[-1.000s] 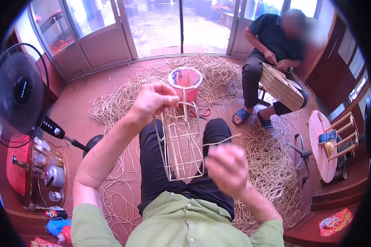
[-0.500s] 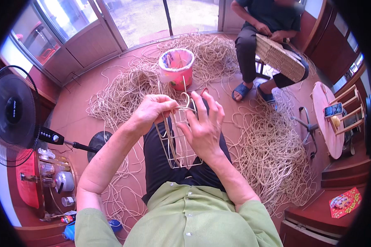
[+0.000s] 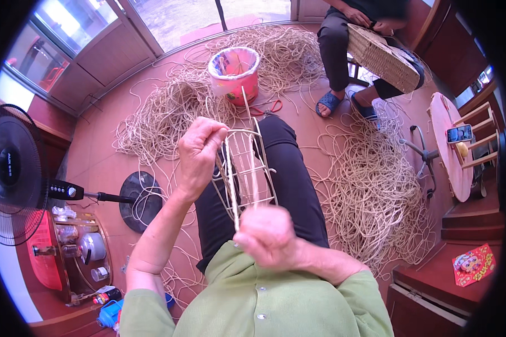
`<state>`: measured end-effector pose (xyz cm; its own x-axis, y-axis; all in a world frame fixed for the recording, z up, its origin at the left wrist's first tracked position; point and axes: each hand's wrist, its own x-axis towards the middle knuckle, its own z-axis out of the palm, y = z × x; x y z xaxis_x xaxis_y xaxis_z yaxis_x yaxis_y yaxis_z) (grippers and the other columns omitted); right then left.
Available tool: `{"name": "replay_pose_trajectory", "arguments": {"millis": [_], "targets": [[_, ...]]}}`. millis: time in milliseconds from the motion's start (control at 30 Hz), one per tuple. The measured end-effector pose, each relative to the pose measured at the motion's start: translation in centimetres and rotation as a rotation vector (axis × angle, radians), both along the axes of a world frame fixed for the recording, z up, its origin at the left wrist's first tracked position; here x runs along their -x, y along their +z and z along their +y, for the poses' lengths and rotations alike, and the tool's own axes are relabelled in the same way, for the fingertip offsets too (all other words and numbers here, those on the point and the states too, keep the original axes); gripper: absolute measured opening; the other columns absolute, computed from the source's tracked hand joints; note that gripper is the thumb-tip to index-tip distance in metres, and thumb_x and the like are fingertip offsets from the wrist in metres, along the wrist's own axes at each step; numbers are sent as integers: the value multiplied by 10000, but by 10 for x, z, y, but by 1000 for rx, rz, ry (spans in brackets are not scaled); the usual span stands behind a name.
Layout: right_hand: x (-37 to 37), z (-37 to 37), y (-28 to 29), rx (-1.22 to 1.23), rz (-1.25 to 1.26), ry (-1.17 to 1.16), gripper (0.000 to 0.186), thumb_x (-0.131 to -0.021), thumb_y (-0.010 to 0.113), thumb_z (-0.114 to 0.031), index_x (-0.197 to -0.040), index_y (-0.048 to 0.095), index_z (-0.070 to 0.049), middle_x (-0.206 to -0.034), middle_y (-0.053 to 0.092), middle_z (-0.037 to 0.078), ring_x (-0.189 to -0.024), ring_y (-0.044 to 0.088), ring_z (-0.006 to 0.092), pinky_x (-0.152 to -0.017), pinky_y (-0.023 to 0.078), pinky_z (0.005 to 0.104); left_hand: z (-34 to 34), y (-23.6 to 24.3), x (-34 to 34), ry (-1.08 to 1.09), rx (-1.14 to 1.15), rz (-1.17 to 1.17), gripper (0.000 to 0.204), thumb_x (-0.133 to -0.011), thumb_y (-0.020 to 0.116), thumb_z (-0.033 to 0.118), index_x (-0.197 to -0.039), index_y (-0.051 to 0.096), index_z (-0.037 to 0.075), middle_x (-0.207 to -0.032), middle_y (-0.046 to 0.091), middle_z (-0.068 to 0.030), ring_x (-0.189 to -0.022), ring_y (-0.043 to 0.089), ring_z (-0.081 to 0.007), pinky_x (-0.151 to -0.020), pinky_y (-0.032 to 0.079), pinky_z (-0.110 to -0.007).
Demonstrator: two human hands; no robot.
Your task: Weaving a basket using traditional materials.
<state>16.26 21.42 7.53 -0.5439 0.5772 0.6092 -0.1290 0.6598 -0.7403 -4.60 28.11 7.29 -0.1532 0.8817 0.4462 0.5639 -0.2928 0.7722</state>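
Holding an open frame (image 3: 248, 171) of pale bars over the lap, with a pale strand (image 3: 231, 182) stretched straight between both hands

Sits in a green shirt (image 3: 261, 300) and dark trousers (image 3: 289, 160). Holds the frame above the thighs, long axis pointing away from the body. Pinches the left side of its curved far rim with the left hand (image 3: 199, 150), fingers (image 3: 219, 133) clamped together there. Stretches the strand from just beside that pinch to the right hand (image 3: 271, 236), in front of the shirt. Curls the right fingers closed on the near end of the strand, exact grip softened by motion blur.

Beyond the frame, on the reddish floor (image 3: 104, 168), a pink bucket (image 3: 252, 85) with a patterned liner, and a red-handled tool (image 3: 276, 105) just beside it. Around the bucket and behind it, a tangled heap of pale cord (image 3: 171, 115); to the right of the legs, a second heap (image 3: 371, 213).

At upper right, a seated co-worker in blue slippers (image 3: 328, 103), with a woven tan piece (image 3: 379, 56) across the lap, both hands at its upper edge. At far left, a black standing fan (image 3: 10, 163) on a dark round base (image 3: 142, 210).
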Motion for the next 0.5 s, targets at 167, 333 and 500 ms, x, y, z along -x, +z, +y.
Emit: {"name": "replay_pose_trajectory", "arguments": {"millis": [167, 333, 500], "targets": [[6, -2, 19, 203, 119, 154, 303, -1011, 584, -124, -743, 500, -11, -626, 424, 96, -504, 493, 264, -488, 387, 398, 15, -24, 11, 51, -235, 227, 141, -981, 668, 159, -908, 730, 56, -691, 590, 0, -746, 568, -133, -654, 417, -300], [-65, 25, 80, -107, -166, -5, 448, -877, 808, -278, -658, 479, -67, -580, 379, 52, -467, 425, 229, -465, 347, 391, 59, -19, 38, 139, 86, -176, 237, -1042, 609, 232, -910, 726, 74, -656, 550, 56, -598, 445, -37, -528, 325, -238], [-273, -11, 136, -711, -345, -937, 202, -822, 765, -31, -717, 596, 3, -726, 626, 108, -635, 613, 294, -663, 543, 437, 106, -18, 95, 418, 110, -74, 218, -1026, 621, 211, -905, 745, 79, -641, 595, 37, -563, 490, -78, -519, 384, -276]]}}
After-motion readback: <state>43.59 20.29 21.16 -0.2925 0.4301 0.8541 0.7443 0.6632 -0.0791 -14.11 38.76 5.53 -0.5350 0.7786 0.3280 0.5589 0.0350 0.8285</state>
